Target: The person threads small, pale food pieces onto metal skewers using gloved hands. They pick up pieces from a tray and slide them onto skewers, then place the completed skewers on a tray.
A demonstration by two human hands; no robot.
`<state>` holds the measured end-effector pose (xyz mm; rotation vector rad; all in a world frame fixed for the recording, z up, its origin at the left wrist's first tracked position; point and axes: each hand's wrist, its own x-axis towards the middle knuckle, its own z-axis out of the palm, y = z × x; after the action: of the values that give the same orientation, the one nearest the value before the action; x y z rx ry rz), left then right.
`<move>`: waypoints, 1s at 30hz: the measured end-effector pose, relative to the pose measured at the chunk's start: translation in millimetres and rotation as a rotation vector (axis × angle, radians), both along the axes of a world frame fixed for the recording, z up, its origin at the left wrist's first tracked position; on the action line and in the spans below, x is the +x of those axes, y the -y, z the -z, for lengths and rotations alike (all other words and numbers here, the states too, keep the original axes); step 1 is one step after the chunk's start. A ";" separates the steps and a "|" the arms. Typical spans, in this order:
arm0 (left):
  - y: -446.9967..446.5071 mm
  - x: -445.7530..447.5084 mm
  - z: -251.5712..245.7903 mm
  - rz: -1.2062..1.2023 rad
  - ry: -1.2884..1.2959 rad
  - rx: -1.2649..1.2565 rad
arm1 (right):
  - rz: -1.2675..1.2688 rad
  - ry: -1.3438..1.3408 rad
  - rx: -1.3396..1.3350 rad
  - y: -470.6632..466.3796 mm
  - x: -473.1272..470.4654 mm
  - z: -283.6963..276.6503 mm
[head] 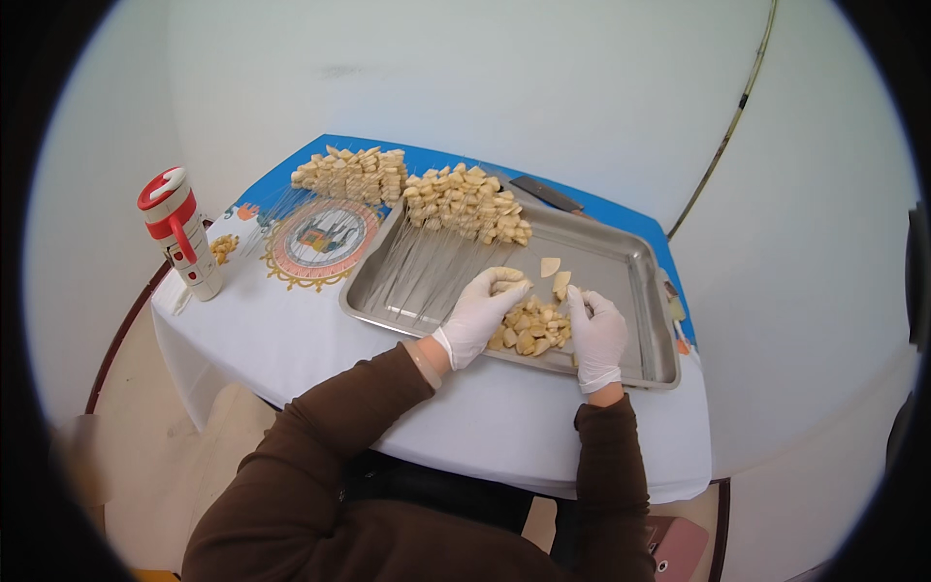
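Observation:
My left hand (476,309), in a white glove, is over the front of a shallow metal tray (618,276). Its thumb and fingertips are pinched together; whether something thin is between them is too small to tell. My gloved right hand (600,327) pinches a pale food slice (561,282) at its fingertips. Just beyond is another slice (550,267); I cannot tell whether a skewer joins the two. A heap of loose pale food pieces (534,327) lies in the tray between and below my hands. Loaded skewers (465,200) are piled at the tray's back left, bare thin ends towards me.
More loaded skewers (356,174) lie on the patterned tablecloth (509,429) left of the tray. A dark-bladed knife (545,193) rests behind it. At the table's left stands a red-lidded tumbler (182,236) beside some small yellowish pieces (224,247). A pale wall (509,80) rises behind.

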<state>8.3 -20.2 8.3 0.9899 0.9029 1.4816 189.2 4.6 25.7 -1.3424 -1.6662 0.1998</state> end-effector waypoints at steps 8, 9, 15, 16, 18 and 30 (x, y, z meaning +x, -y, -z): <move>13.6 19.4 1.5 -0.136 -0.630 0.465 | -0.216 -0.540 -0.232 -9.7 -12.1 -36.0; 15.1 23.3 2.5 -0.111 -0.676 0.472 | -0.248 -0.592 -0.276 -10.7 -16.5 -41.9; 12.1 41.9 -1.5 -0.116 -0.857 0.441 | -0.387 -0.904 -0.481 -30.0 -30.6 -67.5; 13.9 42.3 -4.5 -0.131 -0.878 0.426 | -0.401 -0.959 -0.506 -33.6 -34.7 -69.1; 19.6 42.5 -12.1 -0.162 -0.919 0.396 | -0.392 -1.040 -0.552 -37.2 -41.0 -70.5; 36.2 29.8 -15.9 -0.162 -0.934 0.414 | -0.354 -1.268 -0.661 -40.4 -48.4 -70.3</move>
<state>38.1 -56.4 24.3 2.0408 1.3668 1.3442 140.8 45.0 96.1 -0.9232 -0.6905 1.5514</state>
